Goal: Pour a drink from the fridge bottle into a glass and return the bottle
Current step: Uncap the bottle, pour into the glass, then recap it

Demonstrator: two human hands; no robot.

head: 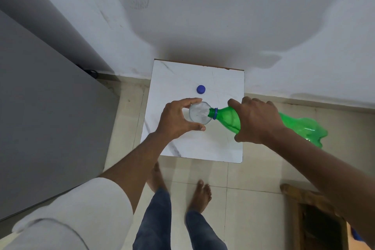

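A clear glass point(197, 113) stands on a small white marble-top table point(219, 146). My left hand point(178, 117) curls round the glass from the left, thumb and forefinger on either side. My right hand point(256, 119) grips a green plastic bottle point(229, 117) tipped almost flat, its open mouth over the glass rim. The bottle's base sticks out to the right past my wrist. Its blue cap point(200, 89) lies on the table behind the glass.
A grey fridge point(40, 128) stands to the left of the table. A white wall point(203, 16) runs behind it. My bare feet point(199, 195) stand on the tiled floor in front. A wooden piece of furniture point(308, 209) is at the lower right.
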